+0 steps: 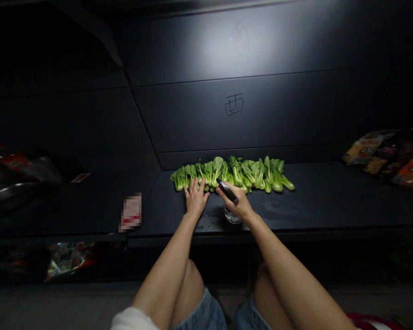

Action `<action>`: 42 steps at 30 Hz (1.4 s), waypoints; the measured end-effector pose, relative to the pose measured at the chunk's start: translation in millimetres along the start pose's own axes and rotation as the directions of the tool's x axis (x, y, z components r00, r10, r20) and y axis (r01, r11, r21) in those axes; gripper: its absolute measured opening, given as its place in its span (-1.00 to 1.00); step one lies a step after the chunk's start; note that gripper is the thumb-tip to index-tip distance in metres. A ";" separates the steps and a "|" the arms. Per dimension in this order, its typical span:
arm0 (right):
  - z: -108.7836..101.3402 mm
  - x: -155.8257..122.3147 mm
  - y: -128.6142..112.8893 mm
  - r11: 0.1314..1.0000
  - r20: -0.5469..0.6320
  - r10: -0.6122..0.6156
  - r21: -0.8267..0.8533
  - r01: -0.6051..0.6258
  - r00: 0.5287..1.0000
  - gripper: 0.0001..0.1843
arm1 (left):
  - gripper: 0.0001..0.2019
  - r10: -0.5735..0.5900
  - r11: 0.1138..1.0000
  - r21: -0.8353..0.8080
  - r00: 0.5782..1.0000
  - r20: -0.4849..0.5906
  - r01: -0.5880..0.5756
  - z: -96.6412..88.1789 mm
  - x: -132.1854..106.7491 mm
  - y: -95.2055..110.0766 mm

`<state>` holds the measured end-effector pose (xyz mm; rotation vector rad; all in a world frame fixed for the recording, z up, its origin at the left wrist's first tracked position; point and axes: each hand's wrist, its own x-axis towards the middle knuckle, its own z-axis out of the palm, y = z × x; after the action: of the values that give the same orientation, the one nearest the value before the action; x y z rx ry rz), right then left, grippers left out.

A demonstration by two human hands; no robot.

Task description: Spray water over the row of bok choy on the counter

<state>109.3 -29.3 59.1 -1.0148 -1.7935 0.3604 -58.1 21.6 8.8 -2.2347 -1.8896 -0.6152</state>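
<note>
One spray bottle (229, 192) in right hand (242, 202)

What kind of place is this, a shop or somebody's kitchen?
Probably a shop: green leafy vegetables stand in a row on a long dark shelf, colorful packets lie further right, and a shiny packet sits lower left.

A shop, long dark shelf (306, 208), panelled back (192, 114), greens (239, 172) set in a row, bright packets (366, 149) at right, shiny bag (69, 259) below
</note>
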 end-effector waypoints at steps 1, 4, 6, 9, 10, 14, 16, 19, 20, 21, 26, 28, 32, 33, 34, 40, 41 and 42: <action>-0.3 -0.5 0.0 1.000 0.008 -0.010 0.015 0.010 1.000 -0.72 | -0.38 0.000 1.000 -0.003 1.000 0.000 0.000 0.3 -0.6 -0.2; -1.9 -1.7 -0.1 0.999 0.005 -0.004 0.039 0.003 1.000 -0.72 | -0.38 0.002 1.000 -0.009 1.000 -0.004 -0.002 1.3 -2.1 -0.8; -3.5 -2.3 0.0 0.999 0.002 0.015 0.036 -0.015 1.000 -0.72 | -0.39 0.004 1.000 -0.009 1.000 -0.010 -0.004 1.8 -3.0 -0.9; -5.8 -3.1 0.4 0.999 0.011 0.025 0.021 -0.025 1.000 -0.71 | -0.39 0.007 1.000 -0.009 1.000 -0.020 -0.007 2.6 -4.0 -0.1; -6.4 -3.3 0.6 1.000 0.013 0.023 0.019 -0.024 1.000 -0.71 | -0.39 0.008 1.000 -0.009 1.000 -0.022 -0.008 2.8 -4.2 0.3; -8.2 -3.8 0.5 0.999 0.016 0.018 0.041 -0.018 1.000 -0.71 | -0.38 0.011 1.000 -0.013 1.000 -0.017 -0.012 4.0 -4.2 2.7; -9.3 -3.8 -0.3 0.999 0.012 0.024 0.046 -0.025 1.000 -0.69 | -0.38 0.015 1.000 -0.014 1.000 -0.014 -0.015 4.3 -4.0 4.5; -11.7 -3.9 -1.0 0.999 0.003 0.029 0.033 -0.029 1.000 -0.65 | -0.39 0.022 1.000 -0.022 1.000 -0.014 -0.023 4.5 -3.5 7.5; -12.6 -4.0 -0.9 0.999 -0.002 0.028 0.025 -0.028 1.000 -0.64 | -0.39 0.024 0.999 -0.026 1.000 -0.012 -0.024 4.4 -3.4 8.4; -13.6 -4.2 -0.6 0.999 -0.007 0.028 0.018 -0.028 1.000 -0.64 | -0.39 0.025 0.999 -0.029 1.000 -0.009 -0.025 4.4 -3.3 9.3; -18.4 -5.7 1.1 0.999 -0.018 0.039 -0.002 -0.039 0.999 -0.68 | -0.39 0.033 0.999 -0.027 0.999 -0.006 -0.033 5.4 -2.7 12.0; -19.8 -6.4 1.3 0.999 -0.021 0.037 0.002 -0.037 0.999 -0.70 | -0.39 0.032 0.999 -0.026 0.999 -0.013 -0.032 6.1 -2.6 12.7; -22.0 -7.4 1.9 0.999 -0.033 0.047 0.012 -0.046 0.998 -0.69 | -0.39 0.031 0.999 -0.037 0.999 -0.023 -0.032 6.8 -2.2 14.8; -22.7 -7.5 2.2 0.999 -0.036 0.052 0.009 -0.052 0.998 -0.68 | -0.39 0.032 0.999 -0.040 0.999 -0.026 -0.033 6.8 -2.2 15.5; -23.5 -7.7 2.5 0.998 -0.040 0.058 0.001 -0.058 0.998 -0.67 | -0.39 0.034 0.999 -0.041 0.999 -0.027 -0.035 6.7 -2.1 16.2; -31.1 -10.2 4.3 0.991 -0.064 0.115 -0.064 -0.119 0.991 -0.62 | -0.38 0.044 0.998 -0.036 0.999 -0.021 -0.045 6.5 -1.5 20.9; -32.5 -10.8 4.9 0.990 -0.066 0.121 -0.065 -0.126 0.990 -0.62 | -0.38 0.046 0.998 -0.035 0.999 -0.022 -0.047 6.9 -1.2 21.8; -33.9 -11.4 5.6 0.990 -0.069 0.124 -0.063 -0.128 0.990 -0.63 | -0.38 0.047 0.998 -0.034 0.999 -0.025 -0.048 7.3 -1.0 22.8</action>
<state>143.0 -41.5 63.8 -1.1784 -1.6974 0.3423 -34.6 19.0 5.2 -2.2755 -1.8227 -0.6690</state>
